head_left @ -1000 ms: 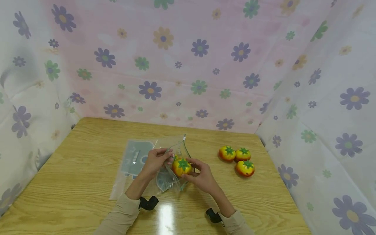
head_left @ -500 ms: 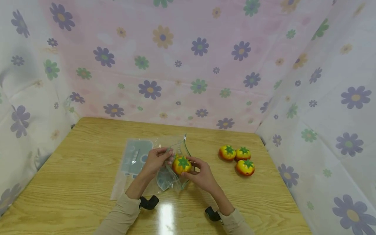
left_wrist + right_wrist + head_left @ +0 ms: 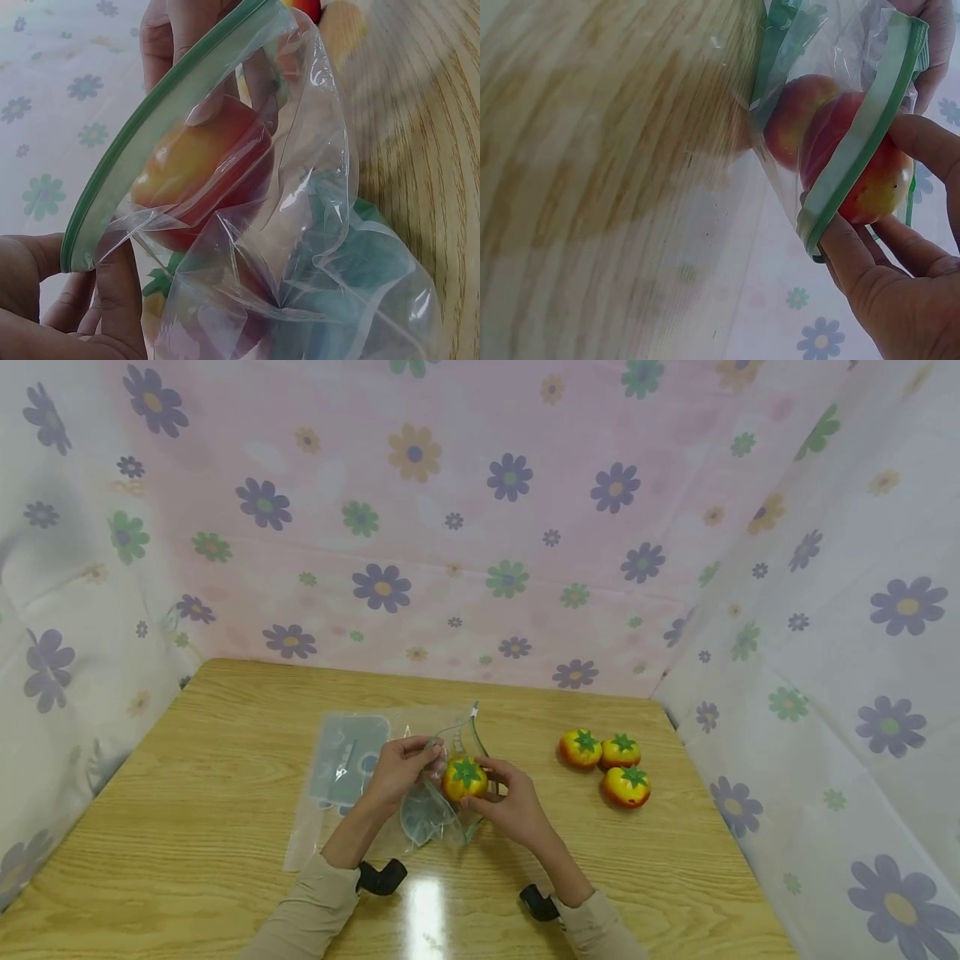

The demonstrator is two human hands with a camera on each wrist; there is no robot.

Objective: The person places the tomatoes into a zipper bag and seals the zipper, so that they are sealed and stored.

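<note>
A clear zip bag with a green-edged mouth lies on the table, its mouth spread towards the right. My left hand pinches the bag's edge; in the left wrist view its fingers hold the green rim. My right hand grips a yellow-red toy fruit with a green leafy top, at the mouth. Seen from the right wrist, that fruit is partly behind the green strip, and another red fruit lies deeper in the bag.
Three similar fruits stand close together on the table's right: one at the left, one behind, one nearer. A flat bag with a blue-grey print lies at the left. Flowered cloth surrounds the wooden table.
The right hand and its fruit have shifted very slightly away from me and to the left. The left hand keeps its pinch on the bag.
</note>
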